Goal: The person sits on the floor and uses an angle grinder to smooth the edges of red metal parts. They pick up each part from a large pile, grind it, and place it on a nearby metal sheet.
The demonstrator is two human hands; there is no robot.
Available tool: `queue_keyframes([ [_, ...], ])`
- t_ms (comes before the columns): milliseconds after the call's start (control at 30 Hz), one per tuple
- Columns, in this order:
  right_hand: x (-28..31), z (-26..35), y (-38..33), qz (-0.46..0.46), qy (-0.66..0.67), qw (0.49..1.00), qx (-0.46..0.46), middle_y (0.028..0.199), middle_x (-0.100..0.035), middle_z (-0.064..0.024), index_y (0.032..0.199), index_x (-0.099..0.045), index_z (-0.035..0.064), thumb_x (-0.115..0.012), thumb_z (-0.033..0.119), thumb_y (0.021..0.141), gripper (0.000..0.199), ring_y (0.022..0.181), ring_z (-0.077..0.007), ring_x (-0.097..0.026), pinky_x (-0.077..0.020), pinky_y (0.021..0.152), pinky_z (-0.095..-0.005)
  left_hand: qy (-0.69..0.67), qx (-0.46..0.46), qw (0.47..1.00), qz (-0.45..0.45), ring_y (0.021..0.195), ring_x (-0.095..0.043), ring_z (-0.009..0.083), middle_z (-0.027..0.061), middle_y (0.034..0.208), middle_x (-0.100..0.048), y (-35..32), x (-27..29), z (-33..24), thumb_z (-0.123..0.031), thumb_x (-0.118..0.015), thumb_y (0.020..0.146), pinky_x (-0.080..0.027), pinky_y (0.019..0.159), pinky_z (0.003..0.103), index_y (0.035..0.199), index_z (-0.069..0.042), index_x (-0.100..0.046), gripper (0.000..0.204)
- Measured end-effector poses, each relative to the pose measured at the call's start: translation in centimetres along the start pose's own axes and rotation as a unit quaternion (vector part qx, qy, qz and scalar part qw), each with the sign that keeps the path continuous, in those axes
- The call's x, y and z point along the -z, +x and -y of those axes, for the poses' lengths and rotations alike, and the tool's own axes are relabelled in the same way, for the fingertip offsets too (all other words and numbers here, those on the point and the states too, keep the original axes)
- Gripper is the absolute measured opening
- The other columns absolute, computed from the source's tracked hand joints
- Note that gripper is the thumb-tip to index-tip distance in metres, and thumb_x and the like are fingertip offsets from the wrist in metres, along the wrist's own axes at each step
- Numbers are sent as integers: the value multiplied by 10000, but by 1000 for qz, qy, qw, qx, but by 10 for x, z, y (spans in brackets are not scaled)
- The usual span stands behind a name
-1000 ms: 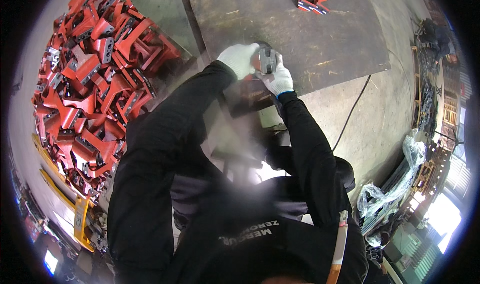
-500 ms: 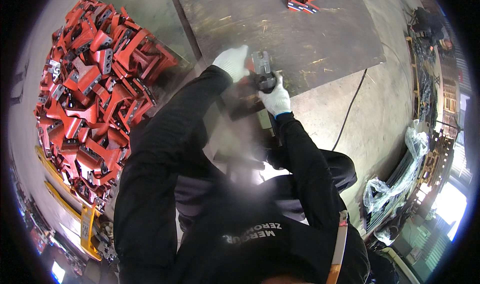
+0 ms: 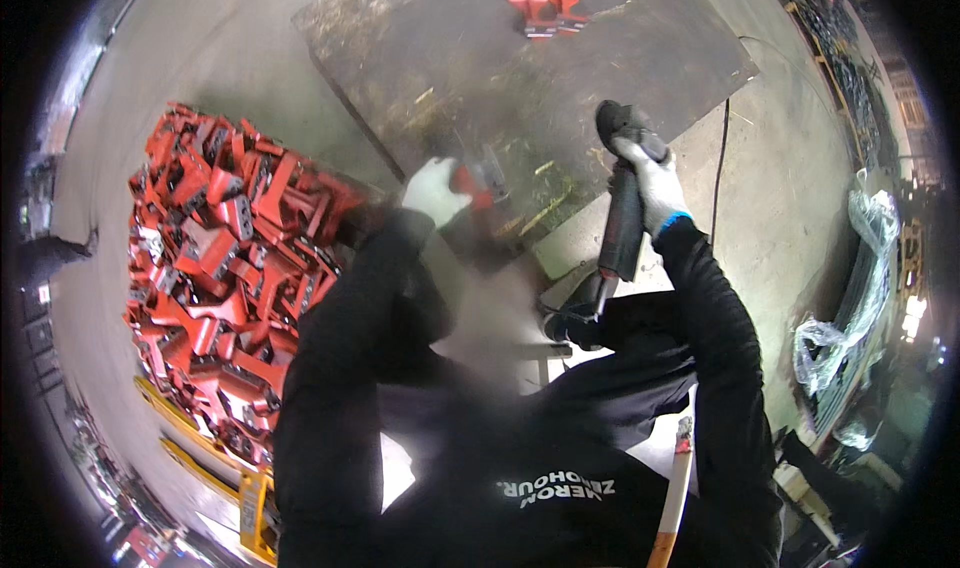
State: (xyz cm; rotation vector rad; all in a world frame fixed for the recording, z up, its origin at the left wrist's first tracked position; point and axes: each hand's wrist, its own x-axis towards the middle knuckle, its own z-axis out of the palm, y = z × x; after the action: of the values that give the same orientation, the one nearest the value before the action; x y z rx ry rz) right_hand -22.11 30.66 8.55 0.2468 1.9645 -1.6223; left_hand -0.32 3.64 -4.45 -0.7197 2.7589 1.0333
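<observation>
My left hand [image 3: 436, 192], in a white glove, is closed on a red metal bracket [image 3: 474, 186] at the near edge of a dark worktable [image 3: 420, 58]. The bracket is blurred and its lower part is hard to make out. To the right, my gloved right hand [image 3: 654, 183] grips a black angle grinder [image 3: 622, 223] near its head. The grinder's round head points away from me and its body hangs toward my knee. It is apart from the bracket, over the table's right near side. Two similar red brackets [image 3: 545, 6] stand together at the table's far edge.
A big heap of red brackets [image 3: 230, 258] is on the left, beside a yellow pallet jack [image 3: 255, 508]. A black cable [image 3: 722, 158] runs past the table's right side. Plastic-wrapped dark bars [image 3: 850, 308] lie at the far right. A cigarette [image 3: 676, 488] juts into the lower view.
My right hand has carried the grinder away from the bracket, to the right. The left hand keeps hold of the bracket, now nearer to me. The whole view has shifted.
</observation>
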Motion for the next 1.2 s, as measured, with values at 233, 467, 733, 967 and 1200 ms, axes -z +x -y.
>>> queue_keyframes([
  [233, 67, 30, -10, 11, 77, 995, 57, 908, -655, -103, 1269, -580, 49, -767, 385, 939, 506, 758, -221, -682, -615, 707, -364, 103, -67, 991, -48, 1046, -683, 366, 149, 1083, -745, 51, 29, -77, -366, -727, 832, -551, 917, 472, 1062, -136, -767, 328],
  [467, 93, 34, -8, 15, 204, 976, 70, 894, -643, -38, 1181, -658, 85, -758, 413, 970, 402, 758, -166, -652, -551, 667, -298, 97, -64, 965, -237, 1125, -676, 353, 191, 1124, -710, 166, 106, -189, -410, -755, 865, -559, 958, 447, 1214, -2, -676, 542],
  [733, 82, 34, -17, -8, 255, 963, 81, 897, -660, -69, 1225, -664, 52, -813, 357, 923, 454, 770, -184, -680, -606, 715, -322, 136, -35, 966, -216, 1019, -722, 377, 226, 1047, -761, 77, 146, -170, -563, -694, 904, -557, 924, 463, 1046, -4, -774, 582],
  [967, 80, 30, -9, 53, 243, 965, 82, 882, -656, -70, 1191, -678, 104, -796, 376, 932, 394, 742, -191, -660, -599, 731, -345, 132, 253, 912, -296, 1222, -610, 456, 278, 1267, -653, -153, 159, 77, -342, -680, 910, -504, 1037, 514, 1308, -36, -623, 505],
  [1200, 62, 32, -25, 71, 229, 967, 88, 857, -643, -52, 1176, -656, 135, -764, 362, 968, 326, 728, -180, -649, -591, 712, -333, 96, 335, 907, -237, 1284, -587, 443, 264, 1406, -580, -253, 110, 176, -418, -834, 785, -498, 1083, 492, 1502, -95, -508, 852],
])
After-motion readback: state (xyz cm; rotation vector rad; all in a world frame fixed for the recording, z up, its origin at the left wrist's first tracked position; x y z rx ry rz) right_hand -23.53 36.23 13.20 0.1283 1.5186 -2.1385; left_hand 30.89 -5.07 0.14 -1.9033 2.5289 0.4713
